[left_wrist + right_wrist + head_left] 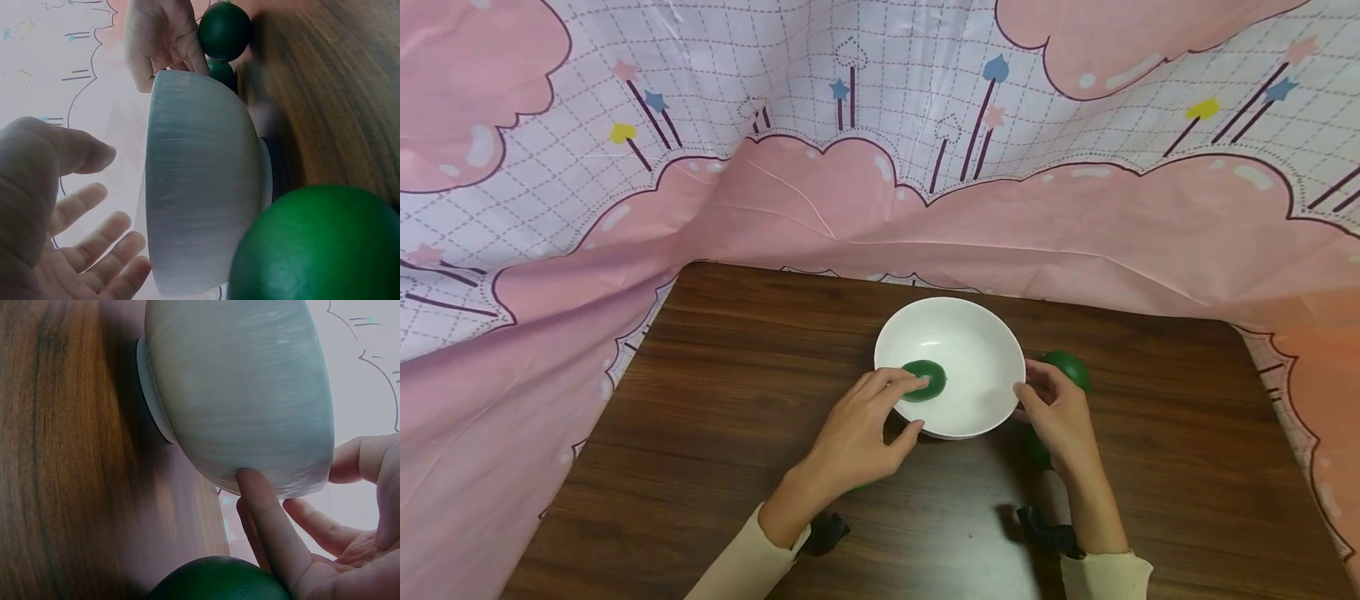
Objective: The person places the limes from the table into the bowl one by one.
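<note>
A white bowl (977,367) stands on the table with one green lime-like fruit (934,371) inside, at its left. My left hand (861,433) reaches over the bowl's near left rim, its fingertips at that fruit. Thumb and fingers are spread, and the left wrist view shows nothing held between them. At the bowl's right side, my right hand (1063,417) grips the rim, thumb at the edge and fingers against the outer wall (250,394). The bowl's wall hides the inside fruit from both wrist views.
Two more green fruits lie on the right, one beyond my right hand (1067,369) and one partly under it (1036,450). Another green fruit (319,250) sits near my left wrist, mostly covered in the head view. A patterned pink curtain (880,208) borders the wooden table (737,350).
</note>
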A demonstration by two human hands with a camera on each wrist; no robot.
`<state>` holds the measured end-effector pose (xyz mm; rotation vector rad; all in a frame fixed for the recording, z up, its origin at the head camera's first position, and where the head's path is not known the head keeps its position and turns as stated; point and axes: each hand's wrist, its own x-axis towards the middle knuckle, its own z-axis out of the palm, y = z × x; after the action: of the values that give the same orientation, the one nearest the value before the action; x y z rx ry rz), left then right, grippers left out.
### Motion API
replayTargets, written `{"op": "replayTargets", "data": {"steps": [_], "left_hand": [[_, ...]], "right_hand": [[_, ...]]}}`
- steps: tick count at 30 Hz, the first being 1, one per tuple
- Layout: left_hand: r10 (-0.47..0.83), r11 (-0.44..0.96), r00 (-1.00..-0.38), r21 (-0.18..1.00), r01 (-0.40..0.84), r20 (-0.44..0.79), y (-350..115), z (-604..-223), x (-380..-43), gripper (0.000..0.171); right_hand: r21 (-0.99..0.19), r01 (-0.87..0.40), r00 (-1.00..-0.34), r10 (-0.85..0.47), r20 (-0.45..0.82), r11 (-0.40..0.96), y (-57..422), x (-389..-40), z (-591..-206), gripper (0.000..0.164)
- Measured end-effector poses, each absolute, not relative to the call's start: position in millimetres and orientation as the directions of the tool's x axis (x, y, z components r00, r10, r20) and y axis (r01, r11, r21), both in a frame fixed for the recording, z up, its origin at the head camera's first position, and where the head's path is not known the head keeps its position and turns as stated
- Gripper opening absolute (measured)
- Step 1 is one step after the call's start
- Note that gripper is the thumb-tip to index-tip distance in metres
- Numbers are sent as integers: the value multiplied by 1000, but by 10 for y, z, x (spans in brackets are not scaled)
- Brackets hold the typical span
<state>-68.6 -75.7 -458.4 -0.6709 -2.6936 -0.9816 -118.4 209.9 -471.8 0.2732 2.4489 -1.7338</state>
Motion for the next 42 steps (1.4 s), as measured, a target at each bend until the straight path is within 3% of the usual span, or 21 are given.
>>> {"op": "replayTargets", "data": {"steps": [19, 42], "left_hand": [[329, 697, -875, 535, 478, 355, -886, -4640, -560, 49], [324, 702, -901, 565, 434, 290, -1024, -4746, -442, 47]], "right_hand": [[-918, 234, -972, 75, -222, 321, 2099, -1177, -4711, 49], [-918, 214, -977, 59, -207, 334, 2093, -1168, -4701, 48]]}}
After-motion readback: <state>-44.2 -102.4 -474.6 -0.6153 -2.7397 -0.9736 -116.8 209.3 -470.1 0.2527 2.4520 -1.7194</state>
